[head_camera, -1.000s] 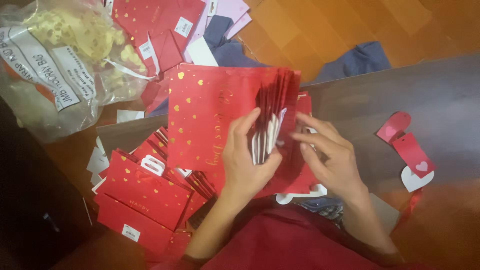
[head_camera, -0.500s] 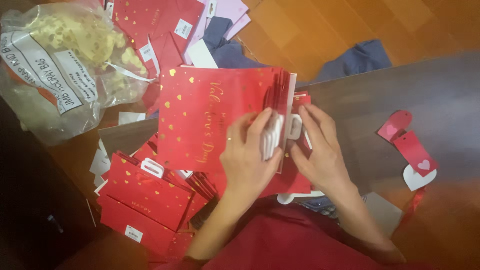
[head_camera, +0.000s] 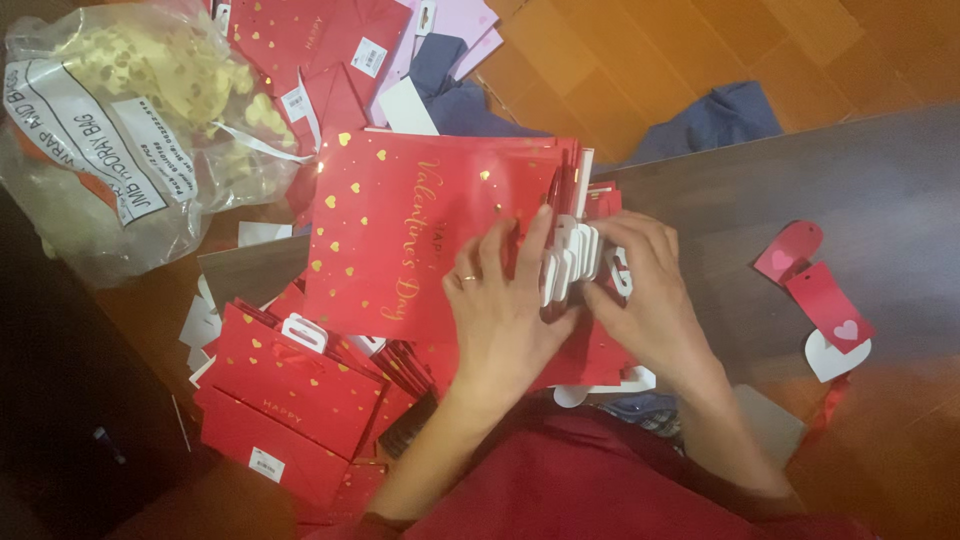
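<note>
A stack of flat red paper gift bags (head_camera: 420, 235), printed with gold hearts and gold script, is seen lying on the dark counter (head_camera: 800, 190), directly in front of the person's red-clad lap. All positions below are given relative to this stack.

At the stack's right edge, a bunch of white ribbon handles (head_camera: 572, 262) is gathered. The left hand (head_camera: 505, 315) is laid on the top bag, its fingers extended towards the handles and its thumb pressed against them; a ring is worn on one finger. The right hand (head_camera: 645, 290) is closed on the same bunch from the right side, the handles pinched between its fingers. Neither hand is empty or released.

To the lower left of the stack, further red bags (head_camera: 290, 390) are piled loosely, one with a white handle showing. To the upper left, a clear plastic sack (head_camera: 120, 130) of pale yellow cut-outs is set. To the right, well apart, red tags and a white heart tag (head_camera: 825, 310) are lying on the counter. Above the stack, dark blue cloth (head_camera: 720, 115) is seen on the wooden floor.

The bags are judged light, thin and fairly stiff, with a glossy face likely to slide bag on bag. Creasing is judged the main hazard. The handles are judged soft and limp; hold is best taken at the folded edge beside the handles, with the stack pressed flat.
</note>
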